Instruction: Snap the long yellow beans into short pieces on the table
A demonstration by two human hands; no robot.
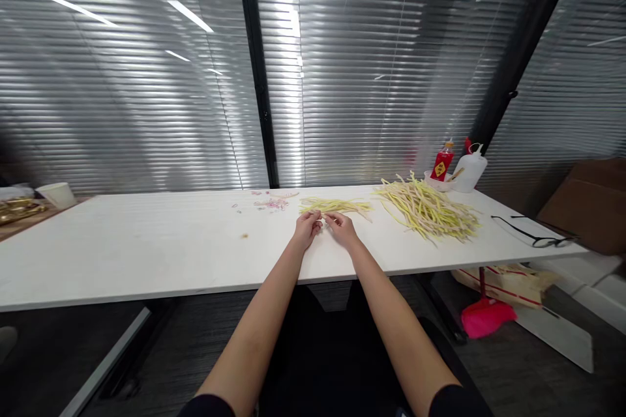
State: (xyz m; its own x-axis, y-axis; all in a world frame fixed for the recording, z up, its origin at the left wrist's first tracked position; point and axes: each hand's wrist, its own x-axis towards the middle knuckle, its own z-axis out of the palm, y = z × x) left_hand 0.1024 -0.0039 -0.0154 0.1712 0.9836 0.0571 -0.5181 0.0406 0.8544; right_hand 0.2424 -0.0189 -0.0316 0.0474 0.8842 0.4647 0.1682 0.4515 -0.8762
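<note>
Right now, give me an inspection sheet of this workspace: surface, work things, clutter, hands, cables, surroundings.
Surface: white table, small brownish spot.
Work things: small bundle of yellowish strands near the middle; larger loose pile to its right.
Clutter: small pinkish pieces left of the bundle; red bottle, white bottle and eyeglasses at the right.
Hands: left hand and right hand close together at the bundle's near edge, fingers bent; too small to tell what they hold.
Cables: nothing seen.
Surroundings: slatted blinds behind; brown box at right; bright pink item below table level.

Glare-streaked blinds (342,78), blurred corners, edges stretched
</note>
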